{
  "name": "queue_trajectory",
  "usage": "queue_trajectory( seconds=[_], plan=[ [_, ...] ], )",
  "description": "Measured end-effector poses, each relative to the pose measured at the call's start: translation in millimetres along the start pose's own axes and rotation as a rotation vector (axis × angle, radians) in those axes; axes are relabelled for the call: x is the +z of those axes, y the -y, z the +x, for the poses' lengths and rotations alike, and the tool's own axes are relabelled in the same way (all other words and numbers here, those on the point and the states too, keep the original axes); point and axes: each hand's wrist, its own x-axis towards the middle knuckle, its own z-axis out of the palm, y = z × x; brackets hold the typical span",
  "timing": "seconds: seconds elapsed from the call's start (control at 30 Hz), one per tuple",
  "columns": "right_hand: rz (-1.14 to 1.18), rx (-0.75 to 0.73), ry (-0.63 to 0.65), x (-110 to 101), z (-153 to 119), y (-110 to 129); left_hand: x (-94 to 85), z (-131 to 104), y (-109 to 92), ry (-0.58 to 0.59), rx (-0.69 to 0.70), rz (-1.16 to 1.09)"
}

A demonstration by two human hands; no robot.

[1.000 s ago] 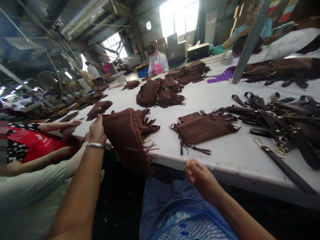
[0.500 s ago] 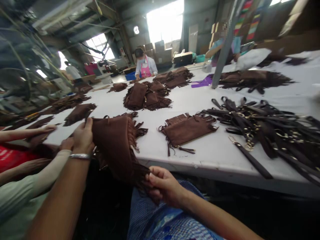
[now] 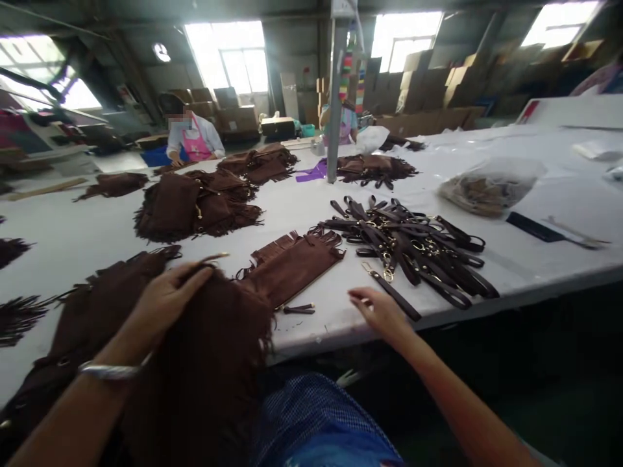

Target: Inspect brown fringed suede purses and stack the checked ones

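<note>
Left hand (image 3: 168, 301) gripping fringed bag (image 3: 209, 350), seven o'clock; right hand (image 3: 382, 316) half-curled, contents indeterminate; straps (image 3: 403, 246) heaped loose on tabletop (image 3: 309, 327), three o'clock, none visibly joined to bag: work judged unfinished.

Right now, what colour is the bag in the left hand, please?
The bag is dark brown, best seen in the head view.
</note>
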Motion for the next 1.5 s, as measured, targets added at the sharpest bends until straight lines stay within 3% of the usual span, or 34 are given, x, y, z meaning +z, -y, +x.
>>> queue_trajectory(
  seconds=[0.07, 0.17, 0.27, 0.4, 0.47, 0.53, 0.7, 0.8, 0.87, 0.93, 1.0, 1.07, 1.13, 1.17, 1.3, 1.5],
  plan=[
    [-0.351, 0.009, -0.143, -11, 26, -34, 34.0, 5, -4, 0.204, 0.099, -0.099],
    [-0.663, 0.019, -0.131, -15, 49, -70, 75.1, 14, 3, 0.300, 0.114, -0.249],
    [-0.748, -0.003, -0.103, -14, 52, -85, 99.7, 21, 14, 0.334, 0.096, -0.300],
    [-0.682, -0.020, -0.104, -17, 50, -81, 114.3, 24, 20, 0.376, 0.070, -0.330],
    [-0.506, -0.001, -0.146, -21, 52, -69, 118.5, 23, 20, 0.386, 0.087, -0.353],
    [-0.190, 0.035, -0.190, -24, 55, -50, 123.0, 21, 18, 0.393, 0.105, -0.354],
    [0.977, 0.109, -0.157, -13, 62, 14, 140.1, 20, 22, 0.371, 0.218, -0.244],
    [1.464, 0.172, -0.168, 6, 74, 43, 151.2, 20, 24, 0.237, 0.314, -0.087],
    [1.659, 0.236, -0.200, 21, 83, 54, 155.6, 13, 19, 0.093, 0.359, -0.037],
    [1.775, 0.312, -0.227, 34, 91, 61, 156.8, -3, 8, 0.027, 0.312, -0.127],
    [1.830, 0.373, -0.262, 46, 94, 67, 155.9, -26, -8, 0.137, 0.159, -0.338],
    [1.848, 0.403, -0.294, 55, 93, 72, 154.7, -50, -22, 0.356, 0.004, -0.560],
    [1.833, 0.397, -0.289, 61, 88, 79, 153.4, -68, -30, 0.471, -0.051, -0.666],
    [1.809, 0.388, -0.263, 63, 84, 82, 152.5, -74, -31, 0.454, -0.046, -0.666],
    [1.548, 0.351, -0.030, 65, 60, 96, 143.8, -75, -27, 0.201, -0.015, -0.562],
    [1.058, 0.224, 0.277, 68, 21, 106, 119.9, -74, -22, 0.095, -0.057, -0.713]
  ],
)
